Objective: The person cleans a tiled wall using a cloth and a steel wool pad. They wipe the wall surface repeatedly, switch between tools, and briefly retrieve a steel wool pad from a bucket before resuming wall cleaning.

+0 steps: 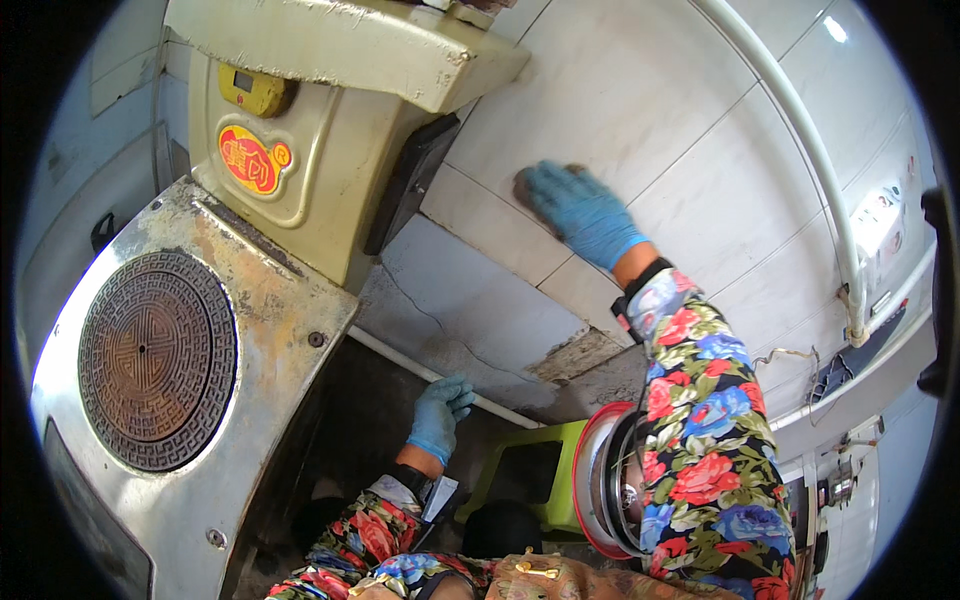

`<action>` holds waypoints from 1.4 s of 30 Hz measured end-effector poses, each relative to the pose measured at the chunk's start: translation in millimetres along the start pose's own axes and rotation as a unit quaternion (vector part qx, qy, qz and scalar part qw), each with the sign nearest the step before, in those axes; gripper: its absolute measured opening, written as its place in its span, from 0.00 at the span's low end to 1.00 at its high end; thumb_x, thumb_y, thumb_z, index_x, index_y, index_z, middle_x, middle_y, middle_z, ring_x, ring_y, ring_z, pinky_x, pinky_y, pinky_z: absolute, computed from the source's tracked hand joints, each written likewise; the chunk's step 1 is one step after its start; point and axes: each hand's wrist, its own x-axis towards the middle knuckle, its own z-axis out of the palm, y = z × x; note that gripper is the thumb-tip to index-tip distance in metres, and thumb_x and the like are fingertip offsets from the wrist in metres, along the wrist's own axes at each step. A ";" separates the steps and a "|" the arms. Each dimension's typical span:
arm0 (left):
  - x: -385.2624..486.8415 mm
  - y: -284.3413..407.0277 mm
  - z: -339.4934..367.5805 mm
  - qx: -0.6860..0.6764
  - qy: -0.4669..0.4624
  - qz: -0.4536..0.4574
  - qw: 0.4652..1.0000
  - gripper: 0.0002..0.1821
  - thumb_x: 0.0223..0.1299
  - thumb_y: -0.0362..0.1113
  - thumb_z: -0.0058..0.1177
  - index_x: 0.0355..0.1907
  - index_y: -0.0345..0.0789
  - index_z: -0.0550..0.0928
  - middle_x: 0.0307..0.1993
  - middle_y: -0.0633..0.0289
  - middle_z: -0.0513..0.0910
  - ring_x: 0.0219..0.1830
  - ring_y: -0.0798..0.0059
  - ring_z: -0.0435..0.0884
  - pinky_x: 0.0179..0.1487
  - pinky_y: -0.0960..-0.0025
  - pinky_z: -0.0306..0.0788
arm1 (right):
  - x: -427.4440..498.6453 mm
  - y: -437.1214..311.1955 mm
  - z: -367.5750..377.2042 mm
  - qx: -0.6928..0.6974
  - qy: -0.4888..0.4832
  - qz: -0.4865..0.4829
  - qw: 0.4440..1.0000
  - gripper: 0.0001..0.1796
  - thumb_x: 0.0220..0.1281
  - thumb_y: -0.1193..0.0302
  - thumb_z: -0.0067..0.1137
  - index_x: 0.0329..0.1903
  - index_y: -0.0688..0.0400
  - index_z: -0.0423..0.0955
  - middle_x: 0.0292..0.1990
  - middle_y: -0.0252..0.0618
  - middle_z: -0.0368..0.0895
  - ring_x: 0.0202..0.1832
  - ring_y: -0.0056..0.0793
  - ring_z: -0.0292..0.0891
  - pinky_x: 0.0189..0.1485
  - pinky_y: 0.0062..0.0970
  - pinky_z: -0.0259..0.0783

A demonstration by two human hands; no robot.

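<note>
My right hand (585, 217), in a blue glove, presses against the white wall tiles (630, 97). Under its fingers is a brown pad (523, 189), mostly covered by the glove and blurred, so its exact kind is unclear. My left hand (442, 416), also gloved in blue, hangs low near a white pipe (502, 411) along the wall's foot. Its fingers are loosely bent and a little apart, with nothing seen in them.
At left stands a metal stove (277, 330) with a round patterned cast-iron plate (154, 360) and a beige upright back (337, 165). A green plastic stool (487, 465) and red-rimmed basin (592, 495) sit by my right arm. A white pipe (795, 105) curves across the wall.
</note>
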 end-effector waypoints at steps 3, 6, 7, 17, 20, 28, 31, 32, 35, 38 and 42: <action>3.6 -1.9 2.4 0.002 -0.002 -0.005 1.000 0.13 0.66 0.35 0.49 0.51 0.38 0.81 0.39 0.66 0.83 0.40 0.75 0.82 0.46 0.71 0.74 | -25.6 70.8 -46.9 -0.090 0.087 0.152 0.980 0.31 0.55 0.77 0.51 0.65 0.62 0.66 0.67 0.49 0.65 0.70 0.49 0.59 0.73 0.41 0.55; 6.1 -1.2 2.9 0.011 0.006 -0.018 1.000 0.13 0.66 0.35 0.48 0.51 0.38 0.80 0.40 0.66 0.84 0.40 0.74 0.82 0.45 0.71 0.73 | -38.3 150.2 -102.9 -0.161 0.216 0.280 0.921 0.32 0.55 0.77 0.53 0.66 0.64 0.65 0.67 0.51 0.65 0.69 0.52 0.60 0.74 0.40 0.54; 6.4 -0.8 2.7 0.007 -0.002 -0.020 1.000 0.13 0.66 0.34 0.48 0.51 0.38 0.80 0.40 0.66 0.84 0.40 0.74 0.82 0.45 0.71 0.73 | -38.0 163.7 -110.1 -0.245 0.189 0.392 0.866 0.28 0.57 0.76 0.53 0.63 0.62 0.67 0.65 0.52 0.67 0.66 0.52 0.64 0.70 0.40 0.59; 4.9 -1.5 0.8 -0.001 -0.003 -0.008 1.000 0.12 0.67 0.34 0.49 0.50 0.38 0.80 0.43 0.64 0.84 0.43 0.73 0.82 0.48 0.70 0.73 | 84.5 178.4 -123.3 -0.095 0.136 0.371 0.914 0.26 0.57 0.72 0.51 0.60 0.63 0.68 0.53 0.54 0.73 0.56 0.54 0.69 0.60 0.48 0.65; 2.7 0.0 0.8 0.009 0.007 -0.009 1.000 0.13 0.67 0.34 0.49 0.51 0.38 0.80 0.43 0.64 0.84 0.43 0.73 0.82 0.48 0.70 0.73 | 106.1 145.2 -111.6 -0.191 0.243 0.194 0.931 0.25 0.58 0.72 0.50 0.60 0.62 0.69 0.58 0.54 0.71 0.59 0.54 0.68 0.62 0.47 0.64; -7.8 4.5 1.2 0.007 0.002 0.002 1.000 0.13 0.67 0.34 0.49 0.52 0.36 0.80 0.44 0.62 0.83 0.44 0.71 0.82 0.48 0.69 0.73 | 111.4 50.1 -50.1 -0.116 0.205 0.178 0.956 0.29 0.56 0.70 0.54 0.63 0.62 0.67 0.62 0.54 0.68 0.65 0.51 0.65 0.65 0.46 0.62; -10.9 6.3 0.8 0.021 0.007 -0.002 1.000 0.13 0.67 0.33 0.48 0.52 0.36 0.80 0.43 0.63 0.83 0.44 0.72 0.81 0.49 0.69 0.72 | 114.6 36.5 -25.2 -0.144 0.227 0.228 0.936 0.29 0.57 0.68 0.55 0.63 0.60 0.67 0.65 0.50 0.64 0.67 0.48 0.61 0.66 0.45 0.61; -11.6 7.1 0.7 0.019 0.005 -0.002 1.000 0.13 0.67 0.33 0.48 0.52 0.37 0.80 0.43 0.63 0.83 0.44 0.72 0.81 0.49 0.69 0.72 | 113.9 33.8 -18.4 -0.157 0.193 0.261 0.933 0.29 0.57 0.68 0.56 0.63 0.59 0.67 0.67 0.47 0.62 0.69 0.46 0.59 0.66 0.45 0.60; -12.7 8.4 1.0 0.017 0.010 -0.004 1.000 0.13 0.67 0.34 0.48 0.51 0.37 0.80 0.43 0.63 0.83 0.44 0.72 0.81 0.49 0.69 0.72 | 107.9 26.0 -2.3 -0.148 0.115 0.280 0.941 0.31 0.60 0.66 0.53 0.66 0.62 0.65 0.71 0.47 0.56 0.74 0.43 0.52 0.71 0.48 0.53; -13.7 8.1 1.5 0.014 0.011 -0.006 1.000 0.12 0.67 0.34 0.48 0.51 0.38 0.80 0.42 0.65 0.83 0.43 0.74 0.82 0.48 0.70 0.72 | 101.8 12.3 11.3 -0.117 0.131 0.261 0.949 0.31 0.59 0.67 0.54 0.66 0.61 0.66 0.71 0.47 0.57 0.73 0.46 0.53 0.71 0.48 0.53; -14.5 7.3 2.1 0.002 0.006 0.000 1.000 0.12 0.66 0.33 0.50 0.50 0.40 0.79 0.39 0.67 0.84 0.39 0.78 0.83 0.44 0.73 0.72 | 104.7 -11.8 28.0 -0.085 0.108 0.170 0.976 0.28 0.59 0.68 0.54 0.64 0.58 0.70 0.68 0.47 0.63 0.71 0.45 0.55 0.70 0.44 0.57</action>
